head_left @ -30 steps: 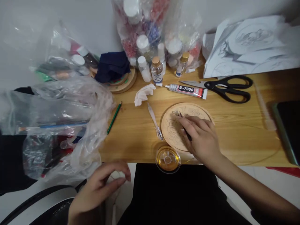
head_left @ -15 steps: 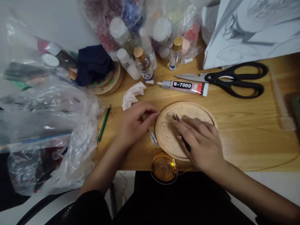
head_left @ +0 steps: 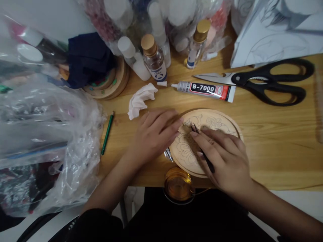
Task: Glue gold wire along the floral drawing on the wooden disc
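Observation:
A round wooden board (head_left: 184, 158) with line drawings of flowers lies near the table's front edge. My right hand (head_left: 222, 154) rests over its right part, closed on dark tweezers (head_left: 208, 163) whose tips point to the board's upper left. Over the left rim of the board is my left hand (head_left: 157, 136), its fingers bent and close together; whether anything is between them cannot be made out. Partly under that hand lies a small clear and silver item (head_left: 168, 154). A spool of golden wire (head_left: 178, 185) sits at the table edge just below the board.
Behind the board lie a B-7000 glue tube (head_left: 207, 90), black-handled scissors (head_left: 252, 79) and a crumpled tissue (head_left: 142, 99). Small bottles (head_left: 154, 58) stand farther back. A green pencil (head_left: 107, 132) and plastic bags (head_left: 78, 134) are at left, paper drawings (head_left: 277, 43) at back right.
My left hand has moved right, over the board's rim, covering more of the clear item. My right hand still holds the tweezers on the board. The view has shifted slightly closer.

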